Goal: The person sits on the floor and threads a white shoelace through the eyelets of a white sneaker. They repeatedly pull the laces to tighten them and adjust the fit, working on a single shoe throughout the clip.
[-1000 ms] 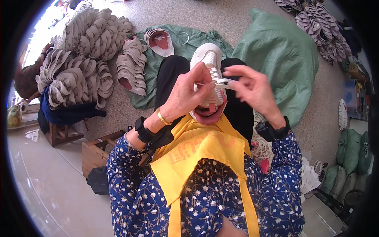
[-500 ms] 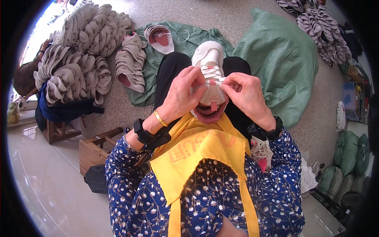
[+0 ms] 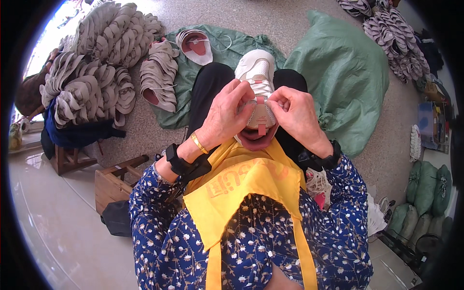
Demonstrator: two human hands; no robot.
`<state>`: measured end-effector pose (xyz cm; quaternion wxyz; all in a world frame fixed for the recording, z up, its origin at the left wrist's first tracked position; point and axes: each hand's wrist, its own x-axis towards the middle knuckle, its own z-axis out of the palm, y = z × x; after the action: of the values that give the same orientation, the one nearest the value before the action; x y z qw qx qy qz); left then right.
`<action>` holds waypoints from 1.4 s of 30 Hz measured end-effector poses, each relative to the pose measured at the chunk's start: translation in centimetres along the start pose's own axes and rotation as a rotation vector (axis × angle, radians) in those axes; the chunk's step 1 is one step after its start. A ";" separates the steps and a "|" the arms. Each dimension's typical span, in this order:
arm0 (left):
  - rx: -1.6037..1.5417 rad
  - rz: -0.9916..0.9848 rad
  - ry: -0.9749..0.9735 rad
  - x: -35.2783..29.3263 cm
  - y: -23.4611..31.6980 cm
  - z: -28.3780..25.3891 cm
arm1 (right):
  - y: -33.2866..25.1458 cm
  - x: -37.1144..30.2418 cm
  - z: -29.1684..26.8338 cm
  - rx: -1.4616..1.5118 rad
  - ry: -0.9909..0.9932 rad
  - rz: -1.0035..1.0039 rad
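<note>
White sneaker rests on my lap; my left hand and right hand pinch its tongue, fingers closed. Green sack crowds the right, bare floor left.

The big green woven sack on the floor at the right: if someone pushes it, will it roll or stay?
The big green woven sack would probably stay: it slumps broadly on the floor. Its creased, sagging cloth suggests it dents rather than slides. Weight cannot be judged.
</note>
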<state>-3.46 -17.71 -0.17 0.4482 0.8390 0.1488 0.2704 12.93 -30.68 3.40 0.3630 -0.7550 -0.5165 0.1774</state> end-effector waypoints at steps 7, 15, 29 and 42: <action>0.139 0.091 0.067 0.2 0.0 0.7 | 0.4 -0.2 0.5 0.031 0.037 0.034; 0.081 -0.015 0.069 0.2 -0.5 1.5 | 0.8 0.0 1.4 0.121 0.044 0.097; 0.080 -0.023 0.132 -0.2 -0.7 1.6 | 2.0 0.7 1.6 0.345 -0.116 0.234; 0.083 0.033 0.177 -0.3 -0.4 1.1 | 0.4 1.2 1.0 -0.125 -0.114 -0.005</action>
<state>-3.09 -18.38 -1.11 0.3935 0.8320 0.1852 0.3444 13.10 -29.28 2.57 0.2859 -0.7634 -0.5483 0.1865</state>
